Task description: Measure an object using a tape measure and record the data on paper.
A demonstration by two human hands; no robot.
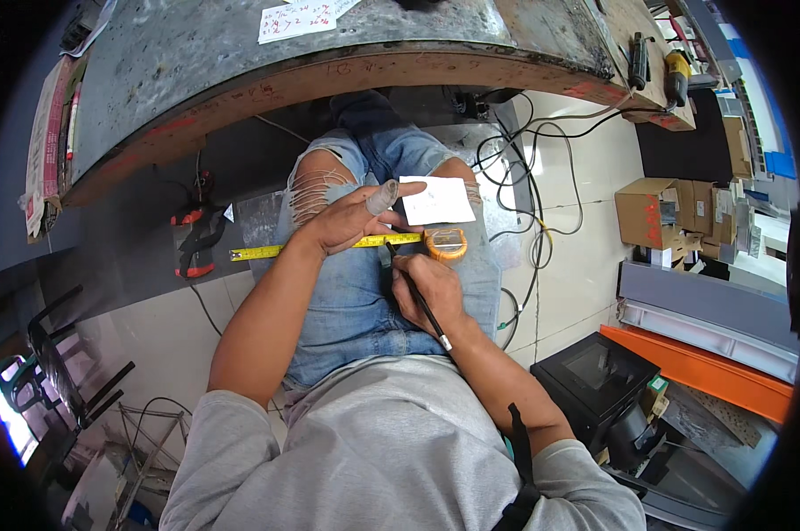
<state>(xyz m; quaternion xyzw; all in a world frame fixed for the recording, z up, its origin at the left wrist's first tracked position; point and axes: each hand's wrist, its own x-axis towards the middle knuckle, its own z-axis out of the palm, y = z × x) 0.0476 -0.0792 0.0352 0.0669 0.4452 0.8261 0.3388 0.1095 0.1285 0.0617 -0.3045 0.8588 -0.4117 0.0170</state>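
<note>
the left hand [351, 221] lies over the yellow blade [263, 252] of a tape measure, fingers spread, one of them wrapped in something pale; whether it pinches the blade, i cannot tell. another of its fingers reaches the left edge of a white card [438, 201]. the right hand [431, 288] is closed around a black pen [428, 311], which slants with its upper end toward the person's body and its other end close to the blade. the tape's orange case [446, 245] sits just below the card, over the person's jeans [329, 305], and the blade runs out leftward from it across the lap, past the left thigh. beyond the knees stands a bench [196, 80]; black cables [541, 190] loop on the floor to the right, near cardboard boxes [652, 212].
</note>
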